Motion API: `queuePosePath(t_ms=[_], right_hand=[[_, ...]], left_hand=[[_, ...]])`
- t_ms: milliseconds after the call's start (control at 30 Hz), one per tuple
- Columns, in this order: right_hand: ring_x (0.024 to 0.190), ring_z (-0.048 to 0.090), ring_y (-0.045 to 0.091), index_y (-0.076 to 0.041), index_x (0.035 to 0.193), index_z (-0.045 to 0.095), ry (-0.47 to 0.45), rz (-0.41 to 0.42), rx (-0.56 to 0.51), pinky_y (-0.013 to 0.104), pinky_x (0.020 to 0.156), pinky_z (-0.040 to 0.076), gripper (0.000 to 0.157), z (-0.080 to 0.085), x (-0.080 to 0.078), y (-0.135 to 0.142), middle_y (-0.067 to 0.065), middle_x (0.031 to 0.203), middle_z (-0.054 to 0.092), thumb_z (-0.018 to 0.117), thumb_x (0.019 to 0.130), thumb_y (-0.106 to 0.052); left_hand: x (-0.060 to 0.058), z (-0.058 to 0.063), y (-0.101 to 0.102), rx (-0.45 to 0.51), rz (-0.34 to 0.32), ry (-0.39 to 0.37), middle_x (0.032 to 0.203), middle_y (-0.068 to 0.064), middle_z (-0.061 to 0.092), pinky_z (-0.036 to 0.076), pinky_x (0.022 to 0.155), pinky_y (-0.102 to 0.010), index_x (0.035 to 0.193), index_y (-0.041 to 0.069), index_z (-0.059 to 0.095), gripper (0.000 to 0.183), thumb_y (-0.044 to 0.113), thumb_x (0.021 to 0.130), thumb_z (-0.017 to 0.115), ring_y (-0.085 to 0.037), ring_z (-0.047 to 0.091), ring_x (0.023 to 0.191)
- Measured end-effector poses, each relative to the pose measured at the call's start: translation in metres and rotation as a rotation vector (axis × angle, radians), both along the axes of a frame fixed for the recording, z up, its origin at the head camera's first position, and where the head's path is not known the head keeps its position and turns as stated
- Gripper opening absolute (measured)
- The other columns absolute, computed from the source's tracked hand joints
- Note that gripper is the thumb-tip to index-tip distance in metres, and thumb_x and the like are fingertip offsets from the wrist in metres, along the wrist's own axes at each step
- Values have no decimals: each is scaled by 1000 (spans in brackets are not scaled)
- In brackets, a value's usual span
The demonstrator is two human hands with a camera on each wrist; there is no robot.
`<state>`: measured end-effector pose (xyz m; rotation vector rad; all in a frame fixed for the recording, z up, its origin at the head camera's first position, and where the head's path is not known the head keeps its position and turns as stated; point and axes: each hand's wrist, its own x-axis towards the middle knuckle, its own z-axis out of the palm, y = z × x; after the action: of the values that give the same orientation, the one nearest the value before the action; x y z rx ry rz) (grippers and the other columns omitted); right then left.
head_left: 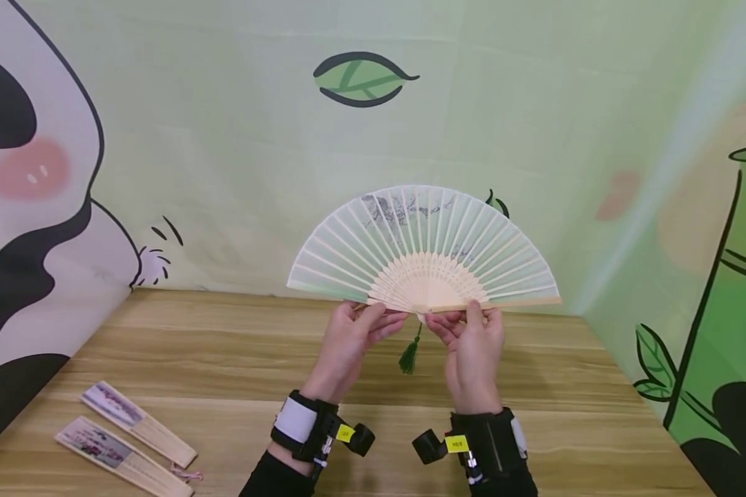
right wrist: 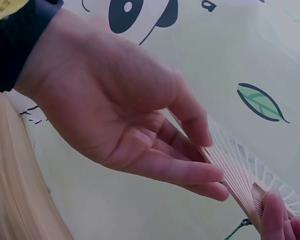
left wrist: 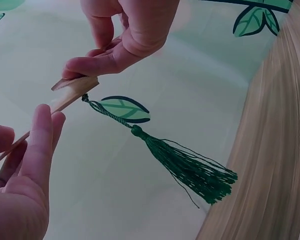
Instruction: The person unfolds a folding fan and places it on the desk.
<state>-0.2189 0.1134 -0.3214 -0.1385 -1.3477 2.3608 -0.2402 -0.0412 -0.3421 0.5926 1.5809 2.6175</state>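
Fan of translucent white-green fabric on thin pale wooden ribs (head_left: 423, 238) is held spread above the wood-grained worktop (head_left: 224, 348), its lower edges pinched by the left hand (head_left: 350, 343) and the right hand (head_left: 475, 348). Presumably light, with delicate fabric, it is best gripped by its stiffer outer sticks (head_left: 525, 302), near the pivot.

two folded fans (head_left: 124, 458) lie on a wooden table (head_left: 224, 352) before a panda-printed backdrop (head_left: 236, 152).

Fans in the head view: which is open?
The fan held in the left hand and right hand, with the green tassel; the other two lie folded.
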Motion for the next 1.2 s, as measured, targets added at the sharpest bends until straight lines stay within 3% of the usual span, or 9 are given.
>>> queuePosePath(t_ms=[133, 333, 467, 633, 767, 933, 1067, 1200], right_hand=[[65, 65, 17, -8, 108, 35, -28, 6, 10, 26, 67, 58, 13, 0, -2, 9, 8, 84, 44, 33, 106, -21], [64, 65, 16, -8, 101, 36, -57, -13, 22, 22, 62, 56, 16, -2, -5, 34, 7, 82, 44, 35, 106, -23], [62, 65, 16, -7, 96, 37, -104, -33, 10, 21, 58, 54, 20, -6, -7, 57, 6, 79, 45, 35, 105, -24], [56, 61, 15, -7, 93, 36, -180, -73, -8, 20, 53, 51, 21, -14, -11, 87, 3, 74, 45, 35, 105, -25], [52, 56, 12, -8, 93, 36, -262, -101, 16, 20, 50, 47, 22, -29, -11, 116, -1, 69, 44, 34, 105, -26], [52, 54, 10, -8, 96, 38, -401, -120, 32, 19, 50, 45, 22, -53, -5, 159, -3, 65, 45, 31, 106, -27], [55, 55, 9, -7, 99, 40, -490, -152, 67, 18, 50, 45, 22, -68, -1, 185, -3, 68, 46, 30, 106, -26], [57, 56, 8, -6, 100, 41, -541, -164, 63, 17, 51, 46, 22, -81, 0, 199, -3, 71, 45, 31, 105, -25]], left_hand=[[0, 1, 0, 16, 32, -9, 121, -23, 60, 52, 90, -38, 126, 0, 50, 30, 17, 101, 49, -34, 63, 106], [0, 0, -4, 63, 135, 19, 121, -19, 59, 56, 83, -38, 125, 4, 51, 29, 19, 100, 53, -31, 63, 101], [-1, -1, -6, 31, 191, 21, 114, -19, 63, 58, 76, -36, 120, 3, 55, 26, 17, 99, 53, -33, 65, 98], [-5, -7, -1, -79, 222, -46, 99, -20, 67, 59, 71, -36, 106, -4, 56, 20, 14, 98, 54, -37, 67, 91], [-6, -20, 14, -248, 177, -89, 89, -19, 68, 59, 70, -39, 104, -5, 60, 21, 14, 98, 53, -29, 69, 77], [-4, -46, 42, -416, 46, -114, 78, -14, 67, 59, 67, -39, 101, -8, 61, 21, 10, 97, 52, -20, 67, 64], [-3, -58, 62, -472, -60, -118, 76, -14, 66, 59, 67, -43, 100, -8, 60, 17, 4, 96, 49, -21, 67, 63], [-6, -63, 77, -483, -116, -137, 74, -13, 64, 59, 67, -43, 97, -7, 58, 15, 2, 95, 46, -19, 65, 61]])
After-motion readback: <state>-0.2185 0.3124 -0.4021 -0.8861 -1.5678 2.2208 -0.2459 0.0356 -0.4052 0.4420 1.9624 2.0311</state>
